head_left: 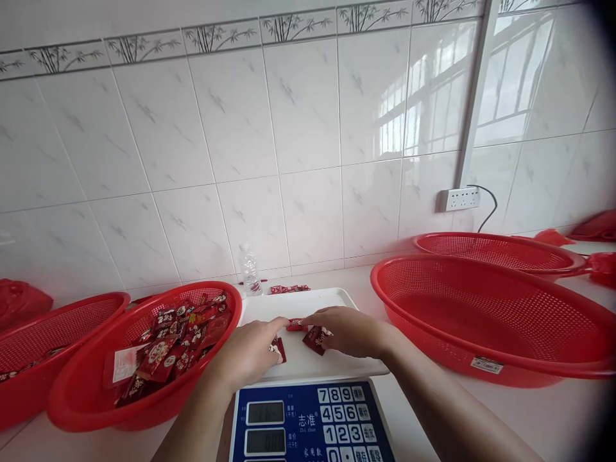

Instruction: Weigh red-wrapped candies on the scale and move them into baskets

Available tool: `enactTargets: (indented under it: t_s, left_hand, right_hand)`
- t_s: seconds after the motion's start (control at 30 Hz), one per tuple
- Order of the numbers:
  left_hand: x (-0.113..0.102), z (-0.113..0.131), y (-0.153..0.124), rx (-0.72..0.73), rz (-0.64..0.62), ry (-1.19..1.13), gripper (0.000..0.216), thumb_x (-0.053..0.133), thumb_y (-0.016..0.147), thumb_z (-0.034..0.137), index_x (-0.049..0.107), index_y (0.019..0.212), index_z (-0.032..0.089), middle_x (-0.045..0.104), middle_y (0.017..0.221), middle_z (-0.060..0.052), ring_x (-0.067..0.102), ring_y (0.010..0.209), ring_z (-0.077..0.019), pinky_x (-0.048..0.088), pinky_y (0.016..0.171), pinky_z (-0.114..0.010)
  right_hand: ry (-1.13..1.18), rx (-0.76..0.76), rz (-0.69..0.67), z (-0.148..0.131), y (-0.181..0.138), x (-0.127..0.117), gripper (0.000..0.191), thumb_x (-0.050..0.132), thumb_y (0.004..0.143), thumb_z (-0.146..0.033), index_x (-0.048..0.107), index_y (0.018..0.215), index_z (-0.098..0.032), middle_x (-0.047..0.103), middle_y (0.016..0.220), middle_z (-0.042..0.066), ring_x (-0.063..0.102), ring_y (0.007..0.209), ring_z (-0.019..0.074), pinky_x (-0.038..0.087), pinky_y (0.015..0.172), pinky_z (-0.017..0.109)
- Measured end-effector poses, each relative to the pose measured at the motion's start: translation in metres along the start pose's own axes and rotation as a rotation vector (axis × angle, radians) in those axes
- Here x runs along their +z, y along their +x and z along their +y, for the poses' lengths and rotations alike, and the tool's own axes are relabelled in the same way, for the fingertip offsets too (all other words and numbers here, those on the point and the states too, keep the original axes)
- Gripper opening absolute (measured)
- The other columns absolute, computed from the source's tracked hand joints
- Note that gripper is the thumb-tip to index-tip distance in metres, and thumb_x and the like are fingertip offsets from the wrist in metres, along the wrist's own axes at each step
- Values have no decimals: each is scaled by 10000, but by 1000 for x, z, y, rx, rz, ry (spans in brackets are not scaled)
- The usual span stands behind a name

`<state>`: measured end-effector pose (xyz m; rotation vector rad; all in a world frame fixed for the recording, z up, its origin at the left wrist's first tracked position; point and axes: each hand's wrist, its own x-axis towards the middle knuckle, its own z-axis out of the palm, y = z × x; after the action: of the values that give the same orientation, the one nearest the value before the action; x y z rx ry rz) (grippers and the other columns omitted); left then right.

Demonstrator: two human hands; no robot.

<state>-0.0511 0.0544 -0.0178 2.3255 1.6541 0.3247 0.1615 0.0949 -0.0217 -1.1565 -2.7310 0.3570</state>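
My left hand is over the left part of the white weighing pan, its fingers closed on a small dark red snack packet. On the right, my right hand grips another dark red snack packet with white lettering. Between my fingertips lies a narrow red packet, touched from both sides. Below the pan is the blue keypad panel of the digital scale, with two grey displays; their digits are hard to read.
To the left, a red basket holds many red packets, beside another red basket. Two red mesh baskets stand to the right. Behind the pan are a clear plastic bottle and a strip of red packets. A socket strip is on the tiled wall.
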Motion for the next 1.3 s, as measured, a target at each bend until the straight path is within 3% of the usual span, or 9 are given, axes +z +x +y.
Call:
enactTargets:
  t_s: [0.1, 0.23, 0.37, 0.57, 0.67, 0.8, 0.93, 1.03, 1.3]
  left_hand:
    - [2, 1, 3, 22, 20, 34, 519, 517, 714, 166, 563, 1219, 278, 648, 1123, -45, 593, 1004, -246, 430, 850, -315]
    - [5, 1, 4, 34, 40, 4, 541, 494, 701, 126, 566, 1207, 304, 619, 1158, -26, 587, 1011, -240, 430, 856, -318]
    - [7, 2, 5, 61, 67, -43, 540, 496, 712, 129, 562, 1215, 316, 605, 1185, -18, 579, 1039, -241, 416, 884, -323]
    - [16, 3, 13, 98, 118, -59, 506, 447, 757, 110, 565, 1215, 291, 599, 1193, -36, 604, 1005, -225, 423, 880, -326]
    - [23, 2, 18, 159, 163, -65, 513, 429, 766, 89, 568, 1227, 269, 591, 1230, -47, 576, 1069, -237, 419, 904, -338]
    - [31, 1, 22, 157, 214, -104, 479, 437, 782, 109, 598, 1206, 265, 649, 1125, -73, 580, 1064, -274, 437, 884, -377]
    - [34, 1, 23, 115, 201, -175, 514, 464, 777, 126, 540, 1265, 269, 650, 1085, -91, 609, 1009, -274, 447, 859, -381]
    - [33, 3, 25, 121, 189, -257, 479, 494, 765, 132, 547, 1223, 262, 664, 1062, -77, 619, 976, -258, 460, 823, -352]
    - [26, 11, 29, 95, 377, -411, 337, 513, 777, 159, 565, 1100, 236, 668, 988, -56, 626, 911, -211, 471, 789, -317]
  right_hand:
    - [-16, 46, 62, 6, 2, 0, 404, 584, 728, -136, 663, 1109, -246, 661, 1068, 67, 591, 984, 244, 448, 773, 310]
    - [-39, 83, 184, 13, 2, -2, 262, 486, 811, -125, 692, 945, -217, 679, 951, 57, 616, 827, 191, 437, 687, 271]
    - [-65, 194, 357, 28, -8, -17, 315, 394, 882, -143, 624, 1089, -203, 677, 1022, 77, 608, 903, 209, 434, 704, 287]
    - [-236, 640, 724, 68, -36, -48, 409, 384, 892, -192, 514, 1280, -200, 644, 1147, 113, 547, 1072, 318, 456, 759, 414]
    - [-164, 622, 836, 75, -40, -52, 437, 452, 877, -288, 497, 1300, -186, 600, 1229, 125, 484, 1165, 345, 446, 841, 476]
    - [37, 336, 697, 53, -26, -37, 439, 490, 868, -330, 514, 1284, -191, 611, 1222, 101, 565, 1093, 255, 453, 906, 404]
    - [57, 64, 281, 20, -5, -9, 449, 545, 835, -339, 543, 1261, -199, 560, 1299, 96, 482, 1207, 254, 395, 981, 387]
    - [45, 15, 87, 5, 5, 7, 387, 575, 796, -270, 601, 1179, -215, 631, 1187, 95, 547, 1118, 277, 434, 893, 386]
    - [55, 35, 171, 2, 12, 12, 301, 391, 885, -168, 690, 910, -195, 710, 899, 83, 636, 827, 224, 442, 703, 325]
